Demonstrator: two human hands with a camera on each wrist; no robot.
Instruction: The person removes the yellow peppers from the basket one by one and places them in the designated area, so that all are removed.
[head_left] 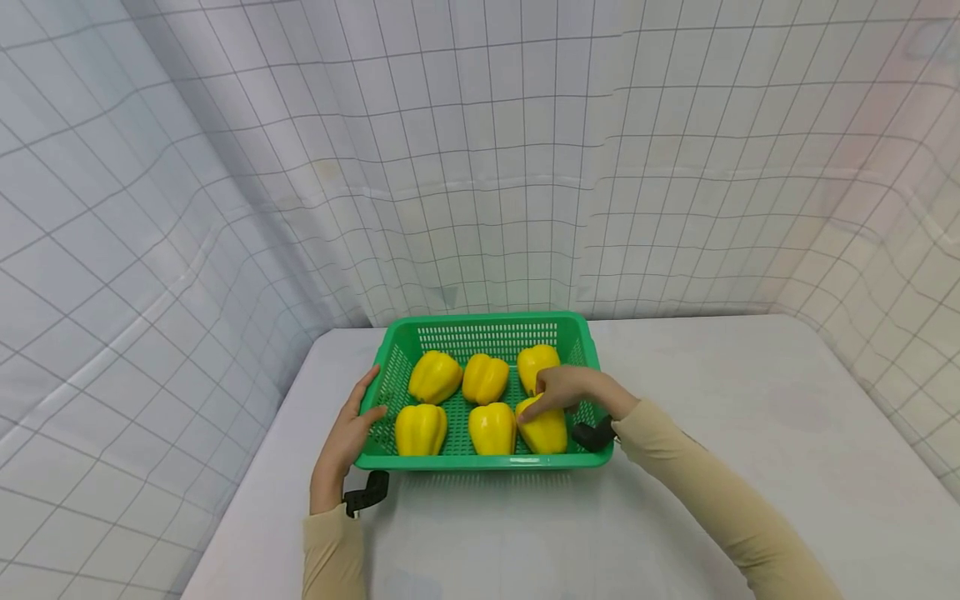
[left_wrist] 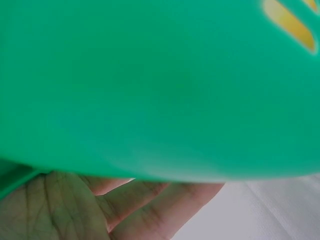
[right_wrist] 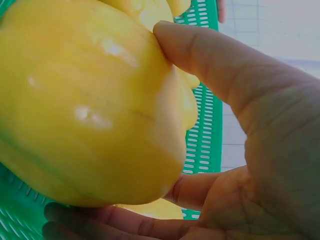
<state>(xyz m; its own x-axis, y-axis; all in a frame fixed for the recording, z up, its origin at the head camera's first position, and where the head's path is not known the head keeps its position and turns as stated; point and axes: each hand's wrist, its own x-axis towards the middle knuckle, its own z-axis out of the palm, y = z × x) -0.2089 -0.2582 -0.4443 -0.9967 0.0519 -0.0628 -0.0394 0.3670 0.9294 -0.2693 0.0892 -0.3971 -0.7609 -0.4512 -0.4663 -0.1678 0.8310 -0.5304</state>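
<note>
A green slotted plastic basket [head_left: 487, 463] holds several yellow bell peppers in two rows. At its front right corner, my right hand [head_left: 573, 388] grips a yellow bell pepper [head_left: 547, 433]. The right wrist view shows the thumb [right_wrist: 200, 47] pressed on one side of that pepper [right_wrist: 95, 110] and fingers curled round the opposite side. My left hand [head_left: 348, 437] holds the basket's left rim, thumb over the edge and fingers along the outer wall. In the left wrist view the basket wall [left_wrist: 150, 90] hides the fingertips.
Behind the gripped pepper lies another pepper [head_left: 537, 365], close to the right hand. A third pepper [head_left: 492, 429] sits just left of it. The basket stands on a white table [head_left: 697, 400], near its back edge. White gridded curtains [head_left: 480, 167] enclose the back and sides.
</note>
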